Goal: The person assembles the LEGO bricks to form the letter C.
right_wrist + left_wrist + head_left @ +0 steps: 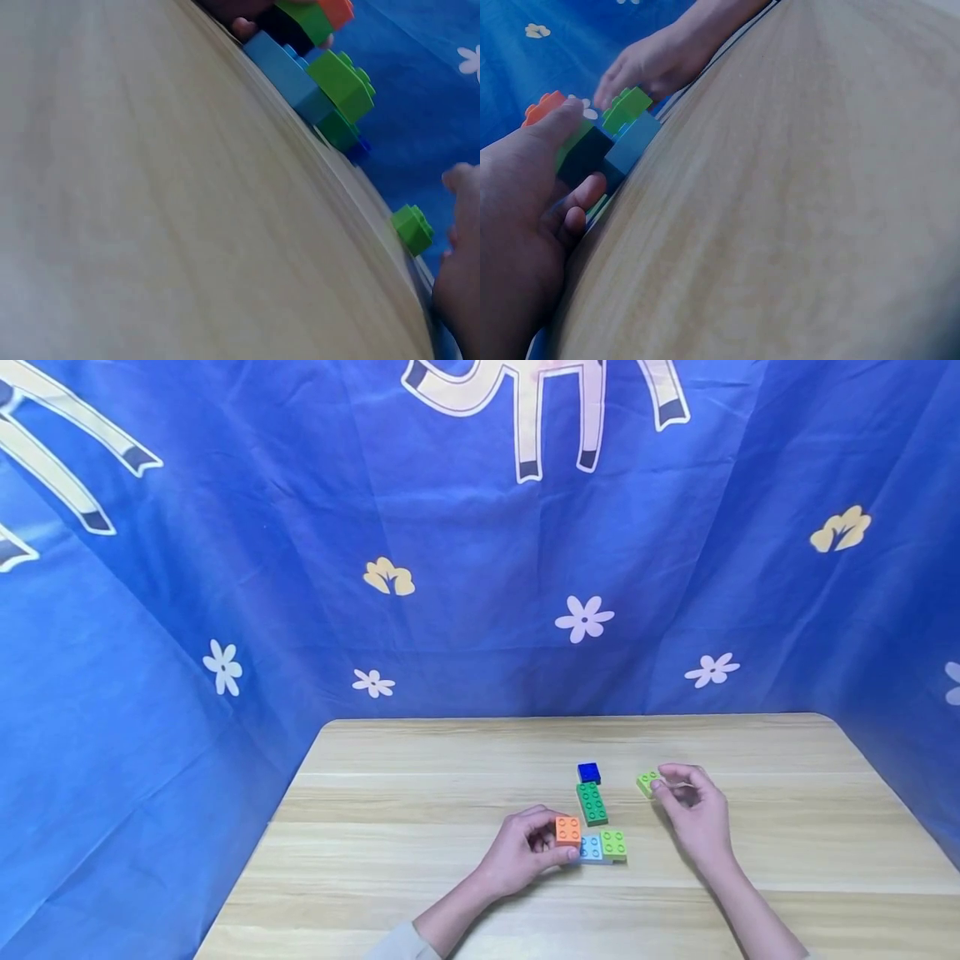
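My left hand grips a small stack of toy building bricks, with an orange brick on top and green and dark bricks under it. Beside this stack lies a light-blue brick, which carries a lime brick. My right hand is beside a separate lime brick on the table. In the right wrist view a gap shows between that loose brick and the fingers. Whether the thumb touches it in the head view I cannot tell.
Behind the stack lie a green eight-stud brick and a dark-blue brick. They sit on a wood-grain table. A blue patterned cloth hangs round its back and sides.
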A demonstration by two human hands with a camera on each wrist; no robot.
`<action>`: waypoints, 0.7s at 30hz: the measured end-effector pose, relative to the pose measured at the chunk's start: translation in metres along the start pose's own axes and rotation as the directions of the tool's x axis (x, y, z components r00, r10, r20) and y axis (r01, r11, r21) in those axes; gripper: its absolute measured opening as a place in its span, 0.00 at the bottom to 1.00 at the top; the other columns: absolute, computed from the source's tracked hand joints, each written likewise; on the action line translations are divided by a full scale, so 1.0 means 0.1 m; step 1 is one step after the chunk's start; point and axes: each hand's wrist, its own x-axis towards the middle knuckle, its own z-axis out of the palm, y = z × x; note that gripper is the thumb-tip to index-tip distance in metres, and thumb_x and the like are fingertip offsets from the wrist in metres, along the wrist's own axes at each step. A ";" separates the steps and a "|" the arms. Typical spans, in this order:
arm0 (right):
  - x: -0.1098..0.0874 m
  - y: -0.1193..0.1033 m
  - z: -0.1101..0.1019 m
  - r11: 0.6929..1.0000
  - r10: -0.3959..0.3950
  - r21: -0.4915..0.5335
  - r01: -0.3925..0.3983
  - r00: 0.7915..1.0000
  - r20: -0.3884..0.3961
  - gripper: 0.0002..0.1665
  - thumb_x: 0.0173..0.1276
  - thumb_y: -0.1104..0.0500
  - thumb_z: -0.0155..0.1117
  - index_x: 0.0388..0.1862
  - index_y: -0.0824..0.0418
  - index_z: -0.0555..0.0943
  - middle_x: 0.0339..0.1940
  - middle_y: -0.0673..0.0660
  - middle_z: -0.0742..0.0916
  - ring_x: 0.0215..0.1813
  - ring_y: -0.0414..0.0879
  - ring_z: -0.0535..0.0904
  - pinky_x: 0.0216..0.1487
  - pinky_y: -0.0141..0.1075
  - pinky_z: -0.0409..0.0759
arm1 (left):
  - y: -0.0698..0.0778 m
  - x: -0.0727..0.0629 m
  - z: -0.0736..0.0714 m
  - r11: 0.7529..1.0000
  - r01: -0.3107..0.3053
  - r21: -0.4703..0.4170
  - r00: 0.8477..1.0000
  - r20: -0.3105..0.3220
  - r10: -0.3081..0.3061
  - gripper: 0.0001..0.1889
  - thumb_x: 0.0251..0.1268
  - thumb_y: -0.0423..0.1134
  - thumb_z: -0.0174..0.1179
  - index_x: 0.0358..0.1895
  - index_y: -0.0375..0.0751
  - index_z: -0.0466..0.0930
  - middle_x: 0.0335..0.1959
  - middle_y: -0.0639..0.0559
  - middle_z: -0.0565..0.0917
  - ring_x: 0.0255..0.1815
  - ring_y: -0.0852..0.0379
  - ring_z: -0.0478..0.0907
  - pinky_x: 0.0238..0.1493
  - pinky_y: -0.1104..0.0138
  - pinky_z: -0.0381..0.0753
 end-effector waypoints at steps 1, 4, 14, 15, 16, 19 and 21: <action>0.01 0.01 -0.01 1.000 0.008 -0.016 -0.008 1.000 -0.020 0.17 0.69 0.66 0.75 0.55 0.66 0.85 0.50 0.62 0.85 0.43 0.39 0.82 0.46 0.23 0.79 | 0.00 0.00 0.00 1.000 0.001 -0.002 1.000 -0.001 -0.001 0.19 0.62 0.45 0.78 0.54 0.48 0.88 0.34 0.56 0.82 0.30 0.66 0.73 0.29 0.75 0.72; 0.05 0.06 -0.03 0.996 0.011 -0.087 -0.015 0.999 -0.048 0.18 0.68 0.66 0.76 0.55 0.67 0.84 0.53 0.59 0.82 0.51 0.44 0.81 0.52 0.22 0.77 | 0.00 0.00 0.00 1.000 -0.003 -0.007 1.000 -0.003 0.003 0.19 0.62 0.43 0.78 0.55 0.47 0.88 0.34 0.55 0.82 0.29 0.66 0.73 0.29 0.75 0.72; 0.20 0.14 -0.14 0.962 -0.041 -0.270 0.039 0.999 -0.003 0.21 0.67 0.63 0.78 0.56 0.67 0.83 0.57 0.62 0.84 0.61 0.63 0.83 0.67 0.42 0.77 | 0.00 0.02 0.02 1.000 0.004 0.002 1.000 0.009 -0.004 0.19 0.62 0.46 0.78 0.55 0.48 0.88 0.34 0.56 0.82 0.30 0.66 0.73 0.30 0.76 0.71; 0.20 0.14 -0.14 0.963 -0.031 -0.266 0.031 1.000 0.005 0.22 0.67 0.62 0.79 0.56 0.67 0.83 0.57 0.63 0.84 0.61 0.64 0.82 0.67 0.42 0.77 | 0.00 0.02 0.02 1.000 0.007 0.005 1.000 0.012 -0.007 0.19 0.62 0.46 0.77 0.55 0.48 0.88 0.34 0.57 0.81 0.30 0.66 0.73 0.30 0.76 0.72; 0.20 0.14 -0.14 0.963 -0.018 -0.269 0.023 1.000 0.020 0.22 0.67 0.61 0.79 0.56 0.67 0.83 0.57 0.62 0.84 0.62 0.63 0.82 0.68 0.40 0.77 | -0.01 0.02 0.02 1.000 0.010 0.004 1.000 0.014 -0.010 0.19 0.62 0.47 0.77 0.55 0.48 0.88 0.34 0.57 0.81 0.30 0.66 0.73 0.30 0.76 0.72; 0.20 0.15 -0.12 0.962 -0.005 -0.273 0.023 0.998 0.064 0.23 0.68 0.59 0.79 0.56 0.67 0.83 0.57 0.63 0.85 0.62 0.63 0.82 0.69 0.43 0.76 | -0.02 0.02 0.00 1.000 0.009 0.008 1.000 0.018 -0.009 0.20 0.62 0.47 0.77 0.55 0.48 0.88 0.34 0.57 0.81 0.30 0.66 0.73 0.30 0.76 0.72; 0.21 0.14 -0.10 0.957 -0.004 -0.289 0.026 0.997 0.076 0.22 0.69 0.57 0.78 0.55 0.66 0.83 0.56 0.63 0.86 0.62 0.63 0.83 0.68 0.53 0.76 | -0.03 0.02 -0.02 1.000 0.004 0.013 1.000 0.018 -0.004 0.20 0.62 0.48 0.77 0.55 0.48 0.88 0.34 0.56 0.82 0.30 0.66 0.73 0.31 0.76 0.73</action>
